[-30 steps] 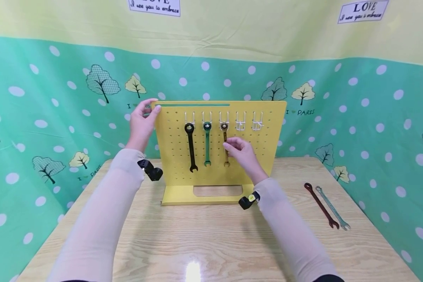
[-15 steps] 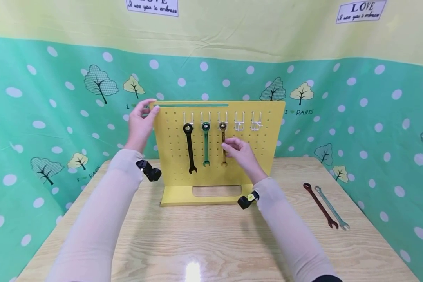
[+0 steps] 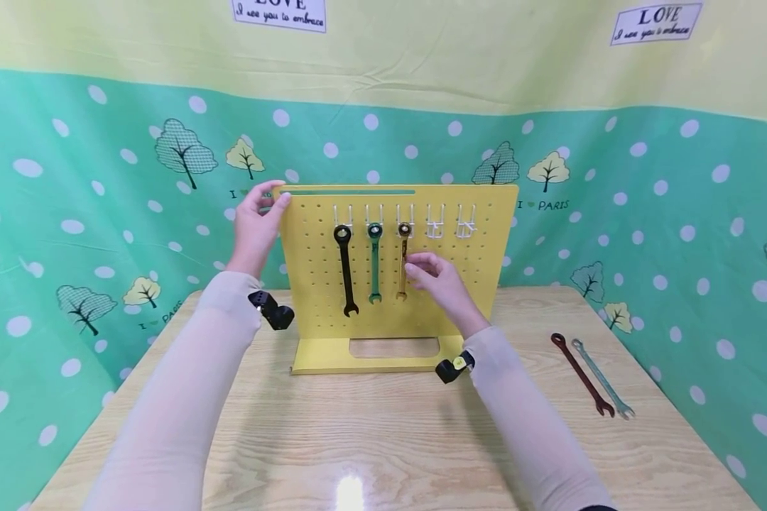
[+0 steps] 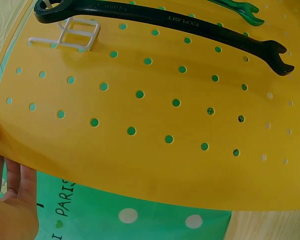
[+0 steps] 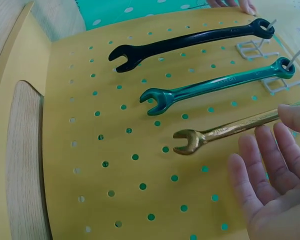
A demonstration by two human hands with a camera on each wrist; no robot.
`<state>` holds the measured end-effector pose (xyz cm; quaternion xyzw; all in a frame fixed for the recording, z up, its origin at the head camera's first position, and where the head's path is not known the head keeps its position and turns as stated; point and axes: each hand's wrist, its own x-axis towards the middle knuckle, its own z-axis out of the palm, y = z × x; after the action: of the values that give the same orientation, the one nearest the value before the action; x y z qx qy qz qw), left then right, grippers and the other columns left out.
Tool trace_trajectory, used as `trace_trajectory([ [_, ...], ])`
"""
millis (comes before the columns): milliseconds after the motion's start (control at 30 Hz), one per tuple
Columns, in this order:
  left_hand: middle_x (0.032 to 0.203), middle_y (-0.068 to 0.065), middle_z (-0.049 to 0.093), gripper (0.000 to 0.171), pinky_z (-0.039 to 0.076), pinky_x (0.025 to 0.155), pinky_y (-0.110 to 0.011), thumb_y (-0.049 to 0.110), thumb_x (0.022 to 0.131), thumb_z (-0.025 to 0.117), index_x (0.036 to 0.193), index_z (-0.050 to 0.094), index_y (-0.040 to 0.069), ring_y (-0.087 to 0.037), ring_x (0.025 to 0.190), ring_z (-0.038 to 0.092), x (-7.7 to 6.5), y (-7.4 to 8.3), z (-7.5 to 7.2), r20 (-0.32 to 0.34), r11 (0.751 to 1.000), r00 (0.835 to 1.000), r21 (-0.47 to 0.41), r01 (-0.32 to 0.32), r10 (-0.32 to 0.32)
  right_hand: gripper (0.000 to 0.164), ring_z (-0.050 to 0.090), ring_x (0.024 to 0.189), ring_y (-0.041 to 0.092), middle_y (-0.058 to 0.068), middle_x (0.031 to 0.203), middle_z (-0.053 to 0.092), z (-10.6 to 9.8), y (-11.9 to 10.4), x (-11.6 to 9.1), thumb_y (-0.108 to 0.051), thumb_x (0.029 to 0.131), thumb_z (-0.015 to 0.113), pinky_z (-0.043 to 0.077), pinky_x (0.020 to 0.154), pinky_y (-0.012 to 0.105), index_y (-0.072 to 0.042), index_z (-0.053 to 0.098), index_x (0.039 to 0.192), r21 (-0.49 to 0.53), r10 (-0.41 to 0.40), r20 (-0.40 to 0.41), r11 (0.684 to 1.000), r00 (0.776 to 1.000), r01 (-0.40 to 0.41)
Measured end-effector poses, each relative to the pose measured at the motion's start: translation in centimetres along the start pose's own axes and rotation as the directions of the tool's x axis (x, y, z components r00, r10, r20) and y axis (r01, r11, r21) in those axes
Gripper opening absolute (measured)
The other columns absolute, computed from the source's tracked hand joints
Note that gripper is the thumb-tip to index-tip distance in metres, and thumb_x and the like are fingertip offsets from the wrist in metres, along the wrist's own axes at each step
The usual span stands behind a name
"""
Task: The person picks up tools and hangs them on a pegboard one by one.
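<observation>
Left hand (image 3: 258, 226) pinches the pegboard (image 3: 390, 323); right hand (image 3: 444, 280), spread, touches the gold combination wrench (image 5: 230, 131); green wrench (image 5: 220, 82), black wrench (image 5: 190, 41) hang alongside.

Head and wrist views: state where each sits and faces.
Head: on the head, facing forward and down at the pegboard; left hand, right hand, sleeves show.
Left wrist: on that wrist, facing across the pegboard; part of left hand.
Right wrist: on that wrist, facing the gold wrench; right hand, left fingers.
Wrist views share the black wrench.
</observation>
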<state>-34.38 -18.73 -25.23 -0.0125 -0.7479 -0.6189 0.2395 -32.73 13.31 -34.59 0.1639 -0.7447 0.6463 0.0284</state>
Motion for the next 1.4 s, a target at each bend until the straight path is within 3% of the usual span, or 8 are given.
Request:
trace_trajectory([
  [233,0.117,-0.002,0.057,0.037,0.051,0.082,-0.031,0.041,0.096,0.065,0.131,0.063,0.029,-0.016,0.099,0.057,-0.1,0.0,0.1,0.001,1.000,1.000,-0.009,0.018,-0.018,0.040,0.060,0.110,0.031,0.019,0.121,0.061,-0.5,-0.6,-0.9,-0.028,0.099,0.066,0.052,0.096,0.046,-0.002,0.059,0.130,-0.018,-0.002,0.015,1.000,1.000,0.003],
  [500,0.116,-0.002,0.057,0.038,0.051,0.081,-0.030,0.042,0.096,0.065,0.131,0.063,0.029,-0.015,0.098,0.057,-0.1,0.1,0.1,0.003,1.000,1.000,-0.002,0.007,-0.007,0.042,0.061,0.110,0.025,0.015,0.122,0.062,-1.2,-1.0,-1.7,-0.033,0.099,0.066,0.054,0.093,0.037,-0.006,0.060,0.130,-0.069,0.004,0.040,0.998,0.999,-0.001],
  [800,0.117,-0.002,0.058,0.036,0.051,0.084,-0.033,0.039,0.097,0.065,0.131,0.063,0.029,-0.016,0.100,0.057,-0.1,0.2,0.2,-0.001,1.000,1.000,-0.017,0.009,-0.009,0.046,0.060,0.113,0.027,0.017,0.128,0.061,-2.6,-1.1,-2.6,-0.031,0.099,0.066,0.054,0.092,0.035,-0.001,0.057,0.133,-0.105,0.012,0.073,0.994,0.997,-0.004],
  [1100,0.119,-0.002,0.057,0.037,0.050,0.083,-0.032,0.041,0.096,0.065,0.131,0.063,0.030,-0.016,0.101,0.057,0.0,0.2,0.2,-0.004,1.000,1.000,-0.008,0.025,-0.025,0.047,0.061,0.111,0.030,0.022,0.128,0.060,-5.2,-0.3,-4.0,-0.031,0.099,0.065,0.055,0.090,0.039,0.000,0.056,0.133,-0.190,0.035,0.093,0.982,0.995,-0.017],
  [1400,0.118,-0.002,0.057,0.037,0.052,0.084,-0.031,0.040,0.097,0.065,0.131,0.063,0.029,-0.016,0.101,0.058,-0.1,0.2,0.1,-0.008,1.000,1.000,0.000,0.024,-0.024,0.047,0.062,0.106,0.031,0.028,0.123,0.059,-9.4,1.0,-5.9,-0.032,0.101,0.064,0.056,0.087,0.039,0.003,0.055,0.131,-0.281,0.076,0.072,0.958,0.995,-0.053],
])
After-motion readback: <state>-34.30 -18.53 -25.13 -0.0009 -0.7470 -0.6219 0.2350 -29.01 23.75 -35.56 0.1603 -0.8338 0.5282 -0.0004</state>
